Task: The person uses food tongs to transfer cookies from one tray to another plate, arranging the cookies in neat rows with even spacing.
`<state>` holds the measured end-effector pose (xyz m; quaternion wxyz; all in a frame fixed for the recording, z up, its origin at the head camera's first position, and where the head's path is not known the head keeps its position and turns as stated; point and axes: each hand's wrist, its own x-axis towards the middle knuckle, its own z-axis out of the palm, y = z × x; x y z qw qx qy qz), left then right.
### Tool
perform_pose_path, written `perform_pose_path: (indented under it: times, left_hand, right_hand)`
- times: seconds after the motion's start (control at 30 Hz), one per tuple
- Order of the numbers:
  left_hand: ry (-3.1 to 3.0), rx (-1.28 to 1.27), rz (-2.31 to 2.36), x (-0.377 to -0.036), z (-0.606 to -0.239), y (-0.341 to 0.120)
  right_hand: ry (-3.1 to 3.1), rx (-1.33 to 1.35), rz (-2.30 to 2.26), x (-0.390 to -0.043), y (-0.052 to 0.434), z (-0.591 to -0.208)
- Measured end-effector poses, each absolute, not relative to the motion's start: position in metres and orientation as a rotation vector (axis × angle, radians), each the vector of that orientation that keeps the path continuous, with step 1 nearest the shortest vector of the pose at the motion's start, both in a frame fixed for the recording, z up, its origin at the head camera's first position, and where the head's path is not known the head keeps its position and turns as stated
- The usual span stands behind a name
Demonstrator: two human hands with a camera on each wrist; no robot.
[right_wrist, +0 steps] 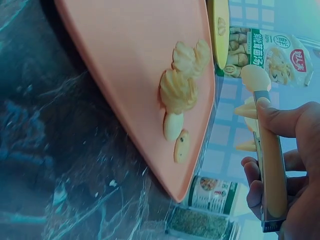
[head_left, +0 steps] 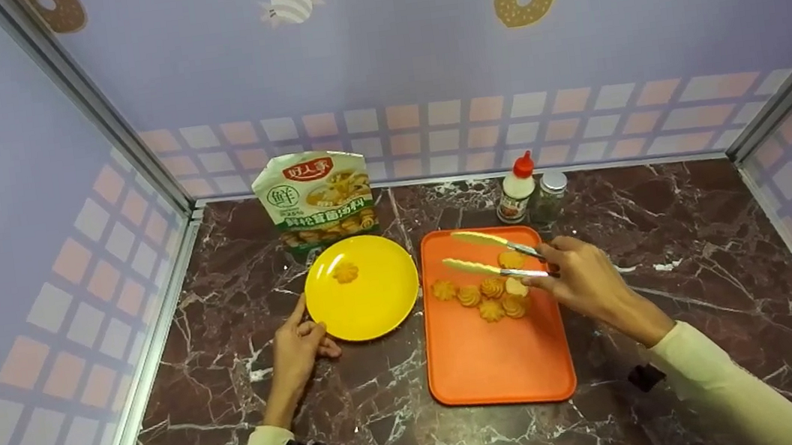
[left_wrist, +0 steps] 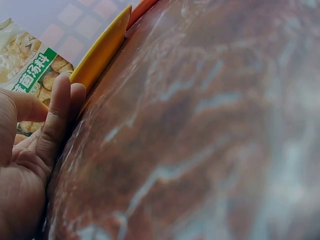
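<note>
In the head view my right hand (head_left: 588, 278) grips a pair of tongs (head_left: 475, 266) with yellow tips and metal arms. The tips stand apart over the orange tray (head_left: 497, 369), with nothing seen between them. Several golden swirled cookies (head_left: 491, 310) lie in the tray's upper half. My left hand (head_left: 298, 348) rests at the lower left of a yellow plate (head_left: 369, 309), its fingers touching the rim. One flower-shaped cookie (head_left: 345, 272) lies on that plate. The right wrist view shows the tongs (right_wrist: 273, 170) held between thumb and fingers.
Behind the plate stands a green and white food pouch (head_left: 321, 197). A red-capped squeeze bottle (head_left: 515, 193) and a glass jar (head_left: 550, 197) with a metal lid stand behind the tray. Patterned panels (head_left: 404, 40) enclose the dark marbled table (head_left: 362, 438) on the back and sides.
</note>
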<state>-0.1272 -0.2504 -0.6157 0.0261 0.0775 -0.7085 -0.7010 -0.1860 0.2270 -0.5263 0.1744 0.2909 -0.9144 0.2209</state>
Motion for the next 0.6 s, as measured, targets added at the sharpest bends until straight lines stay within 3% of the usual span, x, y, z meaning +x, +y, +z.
perform_pose_path:
  times: [0.6]
  left_hand:
    - [-2.211, 0.264, -2.152, -0.126, -0.615, -0.251]
  right_hand:
    - [-2.587, 0.784, 0.608, -0.179, 0.263, -0.530]
